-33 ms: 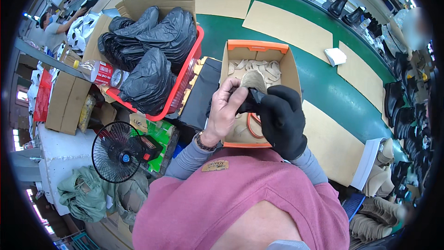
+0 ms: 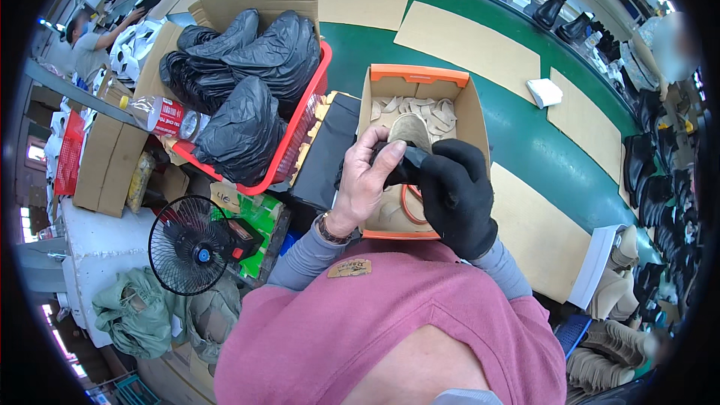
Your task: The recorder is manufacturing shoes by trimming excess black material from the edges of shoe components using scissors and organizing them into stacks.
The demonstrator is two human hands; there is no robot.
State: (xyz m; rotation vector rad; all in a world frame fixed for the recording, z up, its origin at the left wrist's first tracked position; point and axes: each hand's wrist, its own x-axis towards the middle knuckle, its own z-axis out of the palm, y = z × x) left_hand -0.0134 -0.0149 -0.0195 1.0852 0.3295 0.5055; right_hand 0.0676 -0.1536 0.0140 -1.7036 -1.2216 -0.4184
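Bare, with a bracelet at the wrist, my left hand point(image 2: 363, 181) has its fingers closed round one side of a black shoe upper point(image 2: 405, 169). A rounded beige piece point(image 2: 410, 130) stands up from the upper's far edge, and I cannot tell how it is joined. My right hand point(image 2: 459, 195), in a black glove, grips the upper from the other side; the gloved fingers hide much of it. Under both hands is an open cardboard box point(image 2: 466, 116) with orange edges. Several curved beige pieces point(image 2: 433, 115) lie in its far end, and an orange-red loop point(image 2: 409, 206) near its front.
At left, a red basket point(image 2: 300, 133) bears a carton with black plastic-wrapped bundles point(image 2: 259, 60). A plastic bottle point(image 2: 161, 116) lies beside it. Nearer is a black fan point(image 2: 189, 246). Cardboard sheets point(image 2: 465, 41) line the green table point(image 2: 517, 146). Black boots point(image 2: 551, 7) stand beyond; a co-worker point(image 2: 94, 41) is far left.
The black upper and the fingers on it have shifted very slightly. Both hands keep their hold above the box.
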